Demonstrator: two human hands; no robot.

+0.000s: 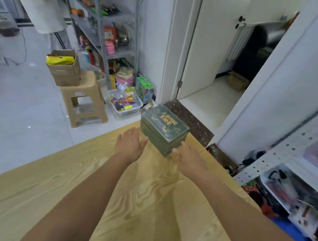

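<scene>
Reaching out from the camera, 2 bare forearms stretch across the pale wood tabletop (47,192) toward a stack of green boxes (164,127) with gold lettering on top, at the tabletop's far right corner. Of the hands, the left hand (130,146) is flat with straight, spread fingers, holding nothing, just beside the stack's left side with its thumb tip nearly at the boxes. At the stack's near corner, the right hand (189,155) grips it, thumb against the lower edge, fingers partly hidden.
</scene>
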